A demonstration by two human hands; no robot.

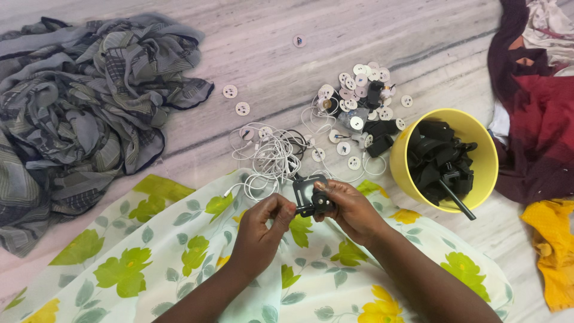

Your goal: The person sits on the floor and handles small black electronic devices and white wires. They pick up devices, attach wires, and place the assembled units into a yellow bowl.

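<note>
Both my hands meet over my lap on a small black plastic part [310, 196] with a flat square plate and a round knob. My right hand [350, 207] grips the part's knob end from the right. My left hand [267, 222] pinches its lower left edge with fingertips. Just beyond the part lies a tangle of thin white cables [270, 158] with a few black loops. Further right sits a yellow bucket [484, 157] holding several black plastic parts. A scatter of round white discs [357, 90] lies on the floor behind the cables.
A crumpled grey patterned cloth [78, 113] lies at the left. Dark red cloth [538, 113] and a yellow cloth [553, 248] lie at the right edge. My lap is covered by white fabric with green and yellow flowers [149, 257]. The floor is pale marble [269, 42].
</note>
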